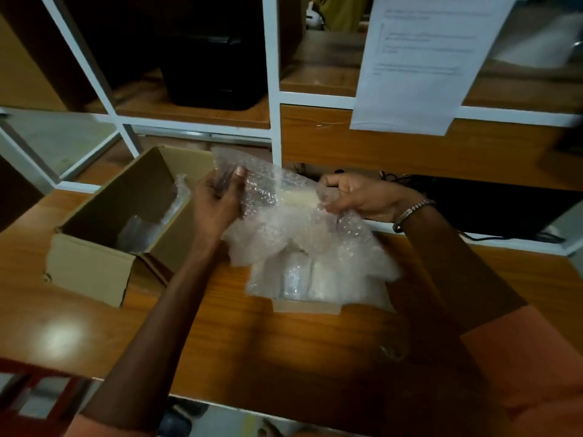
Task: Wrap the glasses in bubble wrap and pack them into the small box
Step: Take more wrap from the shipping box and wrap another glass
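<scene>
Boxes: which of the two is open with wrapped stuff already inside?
The larger brown box on the left, flaps up, with bubble-wrapped bundles inside. The other box sits mostly hidden under the bubble wrap both hands hold.

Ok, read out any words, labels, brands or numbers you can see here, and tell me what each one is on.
Nothing can be read.
White paper sheet hanging on the shelf frame: several printed lines, too blurred to read.
Open cardboard box on the table: no print visible on the sides that show.
Bubble wrap held in both hands: no label.
Bracelet on the right wrist: no readable marking.
</scene>
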`<state>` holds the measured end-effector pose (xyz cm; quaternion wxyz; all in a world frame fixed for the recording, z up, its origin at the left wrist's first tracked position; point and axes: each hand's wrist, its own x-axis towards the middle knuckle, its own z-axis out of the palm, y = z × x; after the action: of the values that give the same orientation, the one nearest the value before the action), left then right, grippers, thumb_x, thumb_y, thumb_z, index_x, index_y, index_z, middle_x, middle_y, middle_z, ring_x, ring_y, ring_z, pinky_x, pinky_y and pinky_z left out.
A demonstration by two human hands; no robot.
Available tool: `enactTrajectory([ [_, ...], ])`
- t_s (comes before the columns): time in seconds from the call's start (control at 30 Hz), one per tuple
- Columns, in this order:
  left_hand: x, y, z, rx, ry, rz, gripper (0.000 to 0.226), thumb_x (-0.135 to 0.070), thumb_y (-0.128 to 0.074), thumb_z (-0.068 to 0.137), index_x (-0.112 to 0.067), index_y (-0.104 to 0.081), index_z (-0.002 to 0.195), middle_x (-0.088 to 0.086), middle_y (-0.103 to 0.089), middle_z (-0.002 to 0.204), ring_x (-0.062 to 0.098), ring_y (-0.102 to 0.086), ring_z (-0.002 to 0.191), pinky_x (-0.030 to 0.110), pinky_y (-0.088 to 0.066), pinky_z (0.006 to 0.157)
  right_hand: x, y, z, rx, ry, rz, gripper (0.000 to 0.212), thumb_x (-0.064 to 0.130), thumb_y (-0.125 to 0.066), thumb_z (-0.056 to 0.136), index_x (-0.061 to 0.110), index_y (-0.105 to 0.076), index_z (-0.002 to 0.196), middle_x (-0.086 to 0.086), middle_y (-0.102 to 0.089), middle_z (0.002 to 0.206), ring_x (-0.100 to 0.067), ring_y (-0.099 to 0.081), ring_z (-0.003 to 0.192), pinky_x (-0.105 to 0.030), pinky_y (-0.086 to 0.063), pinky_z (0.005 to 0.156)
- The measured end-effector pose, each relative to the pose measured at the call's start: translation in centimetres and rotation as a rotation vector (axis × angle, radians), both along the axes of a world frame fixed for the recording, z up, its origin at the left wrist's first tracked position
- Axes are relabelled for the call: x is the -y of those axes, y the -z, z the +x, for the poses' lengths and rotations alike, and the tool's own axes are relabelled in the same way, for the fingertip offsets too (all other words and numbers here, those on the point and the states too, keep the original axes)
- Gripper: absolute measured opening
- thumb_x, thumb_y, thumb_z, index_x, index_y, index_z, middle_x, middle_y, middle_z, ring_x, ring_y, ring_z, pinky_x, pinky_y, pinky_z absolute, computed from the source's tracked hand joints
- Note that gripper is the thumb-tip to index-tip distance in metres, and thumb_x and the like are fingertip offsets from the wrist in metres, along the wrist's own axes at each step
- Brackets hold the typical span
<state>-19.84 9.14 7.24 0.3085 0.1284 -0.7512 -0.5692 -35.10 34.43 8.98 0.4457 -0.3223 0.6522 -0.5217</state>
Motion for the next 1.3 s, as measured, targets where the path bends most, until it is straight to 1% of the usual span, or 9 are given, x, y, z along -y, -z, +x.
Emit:
enactTrajectory([
  [0.1, -1.2, 1.1, 1.2, 0.019, -0.084, -0.017, 0.033, -0.039, -0.061, 0.107, -0.007, -0.07, 0.104, 0.001, -0.068, 0.077, 0.012, -0.063, 0.059, 0.028, -0.053, 0.048, -3.8, 1.8, 0.0, -0.039, 0.022, 0.133, 0.037, -0.005, -0.072, 0.092, 0.004, -0.061, 0.126, -0.019, -0.076, 0.116, -0.041, -0.068, 0.104, -0.046, -0.06, 0.089],
  [0.2, -1.3, 3.2, 2.7, 0.093, -0.134, -0.03, 0.045, -0.053, -0.063, 0.103, -0.01, -0.071, 0.094, 0.009, -0.07, 0.074, 0.027, -0.064, 0.056, 0.036, -0.056, 0.051, -8.3, 2.8, 0.4, -0.177, -0.019, 0.3, 0.037, 0.01, -0.079, 0.092, 0.009, -0.071, 0.128, -0.009, -0.075, 0.124, -0.031, -0.071, 0.118, -0.045, -0.057, 0.103],
  [0.4, -4.1, 7.5, 6.6, 0.212, -0.027, 0.049, 0.035, -0.042, -0.066, 0.105, -0.013, -0.071, 0.087, -0.006, -0.065, 0.061, 0.008, -0.059, 0.052, 0.023, -0.048, 0.047, -14.6, 6.5, 1.6, -0.246, 0.245, 0.375, 0.019, 0.018, -0.086, 0.087, 0.01, -0.08, 0.103, -0.012, -0.08, 0.098, -0.029, -0.078, 0.098, -0.033, -0.065, 0.081],
  [0.57, -5.6, 12.0, 9.9, 0.318, -0.032, 0.132, 0.038, -0.044, -0.067, 0.103, -0.009, -0.073, 0.09, -0.006, -0.064, 0.062, 0.01, -0.054, 0.051, 0.027, -0.043, 0.047, -16.3, 9.9, 4.7, -0.183, 0.273, 0.438, 0.024, 0.023, -0.088, 0.086, 0.007, -0.08, 0.102, -0.007, -0.071, 0.078, -0.013, -0.063, 0.067, -0.027, -0.049, 0.062],
  [0.73, -8.2, 15.5, 12.3, 0.44, 0.008, 0.147, 0.034, -0.033, -0.065, 0.106, 0.0, -0.073, 0.106, 0.011, -0.073, 0.084, 0.005, -0.064, 0.057, 0.02, -0.048, 0.048, -16.0, 13.6, 7.6, -0.222, 0.27, 0.624, 0.022, 0.021, -0.081, 0.092, 0.008, -0.075, 0.109, -0.005, -0.073, 0.088, -0.012, -0.064, 0.067, -0.021, -0.049, 0.052],
  [0.87, -10.1, 18.7, 13.6, 0.558, 0.016, 0.206, 0.038, -0.034, -0.071, 0.102, 0.003, -0.073, 0.101, 0.015, -0.075, 0.088, 0.017, -0.066, 0.067, 0.019, -0.047, 0.049, -15.9, 15.8, 9.7, -0.419, 0.409, 0.651, 0.021, 0.02, -0.082, 0.09, 0.012, -0.074, 0.107, -0.005, -0.075, 0.106, -0.022, -0.071, 0.095, -0.038, -0.06, 0.083],
  [1.0, -11.2, 21.7, 15.3, 0.542, -0.055, 0.268, 0.031, -0.029, -0.077, 0.098, -0.004, -0.073, 0.081, 0.007, -0.071, 0.072, 0.016, -0.065, 0.062, 0.028, -0.05, 0.057, -16.2, 17.3, 12.7, -0.771, 0.794, 0.492, 0.018, 0.031, -0.084, 0.085, 0.025, -0.068, 0.082, 0.005, -0.07, 0.088, -0.02, -0.066, 0.084, -0.037, -0.056, 0.075],
  [1.13, -10.9, 24.0, 16.1, 0.553, -0.286, 0.304, 0.027, -0.021, -0.079, 0.095, -0.015, -0.07, 0.07, 0.008, -0.071, 0.074, 0.024, -0.066, 0.075, 0.035, -0.052, 0.073, -16.6, 17.9, 16.1, -0.614, 0.828, 0.488, 0.025, 0.03, -0.079, 0.091, 0.015, -0.067, 0.074, 0.007, -0.063, 0.067, -0.01, -0.056, 0.058, -0.023, -0.035, 0.049],
  [1.3, -10.6, 24.6, 15.9, 0.535, -0.303, 0.363, 0.023, -0.024, -0.08, 0.095, -0.012, -0.071, 0.077, 0.006, -0.073, 0.08, 0.021, -0.066, 0.077, 0.039, -0.055, 0.077, -17.8, 17.5, 16.9, -0.339, 0.824, 0.5, 0.023, 0.014, -0.082, 0.089, 0.025, -0.063, 0.096, -0.009, -0.069, 0.097, -0.021, -0.066, 0.086, -0.033, -0.055, 0.068],
])
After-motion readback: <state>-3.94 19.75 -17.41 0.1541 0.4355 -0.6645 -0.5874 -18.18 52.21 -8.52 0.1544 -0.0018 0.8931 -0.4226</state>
